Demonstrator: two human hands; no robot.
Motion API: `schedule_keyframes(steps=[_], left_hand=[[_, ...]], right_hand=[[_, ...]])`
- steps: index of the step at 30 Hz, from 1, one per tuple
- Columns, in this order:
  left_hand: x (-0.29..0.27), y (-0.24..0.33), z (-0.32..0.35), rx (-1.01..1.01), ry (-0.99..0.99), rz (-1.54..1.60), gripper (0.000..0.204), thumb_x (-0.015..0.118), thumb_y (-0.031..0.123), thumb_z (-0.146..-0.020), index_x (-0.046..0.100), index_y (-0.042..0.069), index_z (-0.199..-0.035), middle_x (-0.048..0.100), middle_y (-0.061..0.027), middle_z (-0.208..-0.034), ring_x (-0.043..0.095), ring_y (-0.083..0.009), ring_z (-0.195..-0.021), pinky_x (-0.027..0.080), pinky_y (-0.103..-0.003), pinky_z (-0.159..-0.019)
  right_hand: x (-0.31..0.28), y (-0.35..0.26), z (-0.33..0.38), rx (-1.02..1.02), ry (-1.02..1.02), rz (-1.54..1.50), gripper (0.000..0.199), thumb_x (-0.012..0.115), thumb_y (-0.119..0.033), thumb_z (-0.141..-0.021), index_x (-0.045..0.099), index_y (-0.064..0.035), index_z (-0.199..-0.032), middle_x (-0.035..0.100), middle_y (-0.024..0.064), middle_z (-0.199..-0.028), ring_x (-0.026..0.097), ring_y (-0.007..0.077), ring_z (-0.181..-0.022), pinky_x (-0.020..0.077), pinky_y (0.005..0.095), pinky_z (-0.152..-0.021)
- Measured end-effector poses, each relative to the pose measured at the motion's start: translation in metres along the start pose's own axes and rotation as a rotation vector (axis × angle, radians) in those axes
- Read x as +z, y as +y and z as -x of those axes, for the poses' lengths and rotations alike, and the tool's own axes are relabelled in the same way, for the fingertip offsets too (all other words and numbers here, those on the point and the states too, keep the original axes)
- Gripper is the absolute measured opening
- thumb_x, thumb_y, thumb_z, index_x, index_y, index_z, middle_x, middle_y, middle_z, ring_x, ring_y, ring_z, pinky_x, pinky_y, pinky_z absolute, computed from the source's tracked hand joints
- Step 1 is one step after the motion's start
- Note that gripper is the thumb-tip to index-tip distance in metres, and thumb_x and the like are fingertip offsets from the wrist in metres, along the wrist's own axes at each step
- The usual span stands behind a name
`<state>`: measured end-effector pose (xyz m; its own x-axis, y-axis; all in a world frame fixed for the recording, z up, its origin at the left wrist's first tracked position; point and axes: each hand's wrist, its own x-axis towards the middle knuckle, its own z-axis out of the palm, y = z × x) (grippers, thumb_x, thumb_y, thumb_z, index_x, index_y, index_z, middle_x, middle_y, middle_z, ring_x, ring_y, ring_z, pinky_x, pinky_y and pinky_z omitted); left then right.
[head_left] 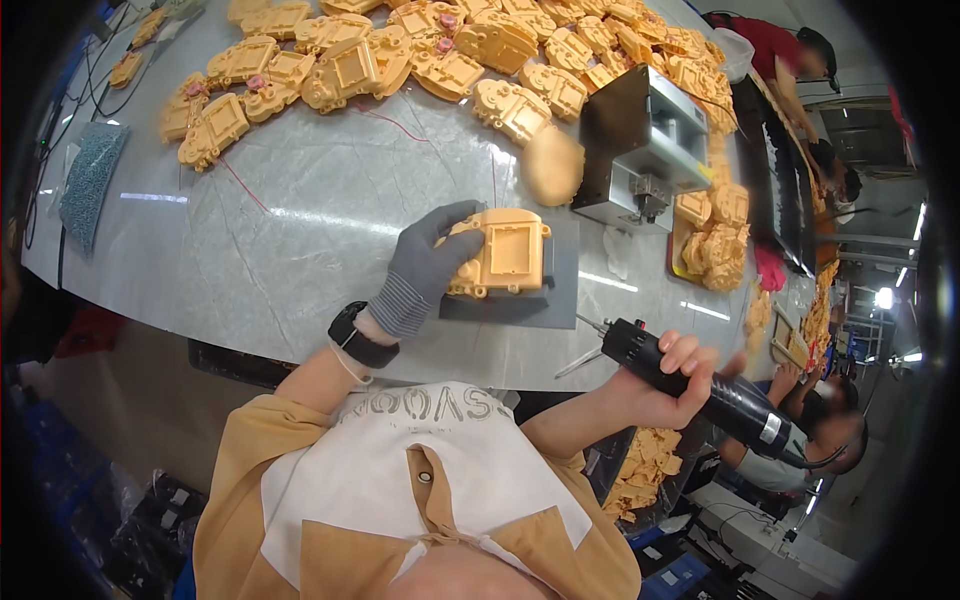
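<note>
My left hand (425, 262), in a grey glove, grips the left side of an orange-yellow plastic housing (515, 250) with a square recess. The housing rests on a dark grey block (563, 285) on the table. In my bare right hand (678, 385) is a black electric screwdriver (640, 350), fingers wrapped round its body. Its thin bit points up and left, a short way from the block and apart from the housing. Beyond the block, a blurred rounded orange-yellow piece (552, 165) stands beside a grey metal device (640, 150), probably a screw feeder.
Many similar housings (430, 60) are heaped along the table's far side. A bag of small blue-green pieces (95, 180) lies at the left. A thin metal tool (578, 362) rests near the front edge. Other people (790, 60) work at the right. Thin red wires (245, 185) cross the grey tabletop (290, 270).
</note>
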<state>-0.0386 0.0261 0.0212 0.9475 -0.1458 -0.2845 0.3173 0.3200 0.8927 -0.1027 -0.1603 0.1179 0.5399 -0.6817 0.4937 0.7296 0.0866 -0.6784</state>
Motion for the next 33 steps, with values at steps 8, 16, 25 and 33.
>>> schedule_keyframes(steps=[8, 16, 25, 33], left_hand=[[0.010, 0.062, 0.006, 0.501, -0.046, -0.193, 0.039, 0.060, 0.005, -0.078, 0.050, 0.002, -0.116, 0.055, -0.0080, -0.102, 0.054, -0.0141, -0.091, 0.045, -0.027, -0.079], [-0.068, 0.062, 0.066, 1.069, 0.004, -0.617, 0.042, 0.056, -0.007, -0.073, 0.047, 0.000, -0.114, 0.052, -0.0146, -0.105, 0.055, -0.0262, -0.093, 0.047, -0.036, -0.083], [-0.242, -0.066, 0.230, 0.220, 1.122, 0.851, 0.042, 0.050, 0.021, -0.088, 0.039, 0.002, -0.124, 0.049, -0.0139, -0.116, 0.053, -0.0235, -0.099, 0.042, -0.038, -0.091], [-0.190, 0.130, 0.054, 0.788, 0.629, -1.265, 0.056, 0.060, 0.022, -0.079, 0.038, 0.000, -0.125, 0.049, -0.0109, -0.119, 0.048, -0.0224, -0.108, 0.038, -0.033, -0.094]], right_hand=[[-0.025, -0.003, -0.005, -0.044, 0.106, 0.031, 0.043, 0.045, -0.010, -0.081, 0.035, -0.0079, -0.124, 0.039, 0.0008, -0.064, 0.041, 0.0109, -0.050, 0.0365, 0.0290, -0.056], [-0.008, 0.030, 0.000, 0.045, 0.071, 0.092, 0.042, 0.046, -0.012, -0.082, 0.038, -0.0049, -0.123, 0.038, -0.0001, -0.064, 0.039, 0.0109, -0.052, 0.0363, 0.0303, -0.059], [-0.004, 0.056, -0.009, 0.158, 0.106, 0.156, 0.039, 0.046, -0.006, -0.079, 0.041, 0.0000, -0.118, 0.036, 0.0001, -0.059, 0.038, 0.0105, -0.053, 0.0340, 0.0278, -0.058], [-0.011, 0.062, -0.007, 0.197, 0.122, 0.123, 0.043, 0.046, -0.005, -0.078, 0.038, -0.0033, -0.120, 0.036, 0.0009, -0.061, 0.038, 0.0108, -0.052, 0.0346, 0.0280, -0.058]])
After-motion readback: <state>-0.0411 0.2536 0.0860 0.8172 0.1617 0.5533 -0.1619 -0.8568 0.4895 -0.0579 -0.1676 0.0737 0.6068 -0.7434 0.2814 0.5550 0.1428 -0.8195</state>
